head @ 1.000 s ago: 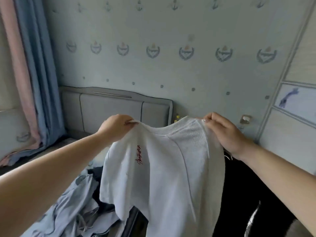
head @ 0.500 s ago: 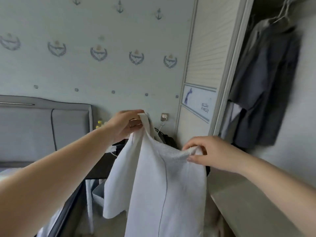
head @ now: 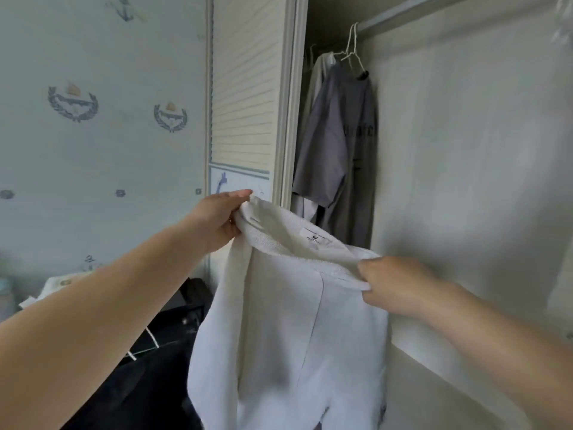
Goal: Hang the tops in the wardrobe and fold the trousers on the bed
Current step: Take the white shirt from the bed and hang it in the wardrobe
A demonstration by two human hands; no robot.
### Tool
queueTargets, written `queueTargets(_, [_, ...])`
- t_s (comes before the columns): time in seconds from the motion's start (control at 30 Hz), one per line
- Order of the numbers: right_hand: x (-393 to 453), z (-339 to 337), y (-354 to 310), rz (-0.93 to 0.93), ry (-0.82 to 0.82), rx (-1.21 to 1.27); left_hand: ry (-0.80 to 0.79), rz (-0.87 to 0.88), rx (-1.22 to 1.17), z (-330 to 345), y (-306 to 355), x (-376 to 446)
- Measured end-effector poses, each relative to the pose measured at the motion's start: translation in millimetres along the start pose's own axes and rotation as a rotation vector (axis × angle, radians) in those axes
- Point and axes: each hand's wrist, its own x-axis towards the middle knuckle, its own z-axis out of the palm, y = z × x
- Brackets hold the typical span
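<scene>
Person stands facing the open wardrobe (head: pixel 449 181), both arms extended fwd. White top (head: pixel 294 336) is held up in mid-air just in front of the wardrobe opening, at approx. the level of the lower hems of the garments inside. Left hand (head: pixel 217 221) grips the top's ribbed neckline at its upper left end, fingers curled round the fabric, thumb on top. Right hand (head: pixel 393 283) grips the same neckline at the lower right end, fingers closed on the band. Neckline is stretched open btw. the two hands, sloping down left to right; inner label (head: pixel 313 238) is visible at the back of the collar. Body of the top hangs free below, w/ one seam running down the front. Inside the wardrobe, a grey t-shirt (head: pixel 338 144) hangs on a white wire hanger (head: pixel 352 51) from the rail (head: pixel 403 13); a lighter garment (head: pixel 321 76) hangs just behind it. Slatted wardrobe door (head: pixel 245 88) stands left of the opening.
</scene>
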Motion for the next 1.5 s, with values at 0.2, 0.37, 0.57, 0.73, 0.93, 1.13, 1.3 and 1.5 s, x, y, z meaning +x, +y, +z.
queueTargets(0.2, [61.9,-25.6,44.6,0.316,0.105,-0.089,-0.149,0.129,0.661,9.5,-8.5,91.7])
queueTargets(0.37, [102.8,-45.9,92.4,0.473,0.164,-0.202,-0.401,0.162,0.739,37.0,-11.2,155.6])
queueTargets(0.57, [113.1,-61.4,154.4,0.603,0.103,-0.439,-0.620,-0.124,0.185,104.2,-20.2,208.3])
queueTargets(0.73, [108.4,-76.2,196.4,0.741,-0.001,-0.438,-0.740,-0.208,-0.279,175.8,-19.8,227.2])
queueTargets(0.93, [115.1,-89.4,255.0,0.886,0.010,-0.438,-0.943,-0.146,-0.529,254.3,-5.7,247.4])
queueTargets(1.13, [140.4,-116.4,301.9,0.923,0.078,-0.494,-0.924,-0.003,-0.614,315.7,15.3,276.6])
queueTargets(1.3, [147.1,-140.3,328.1,0.850,0.207,-0.576,-0.854,0.137,-0.536,353.5,40.6,290.6])
queueTargets(1.5, [157.3,-167.9,321.8,0.599,0.368,-0.839,-0.737,0.265,-0.486,389.6,73.2,317.5])
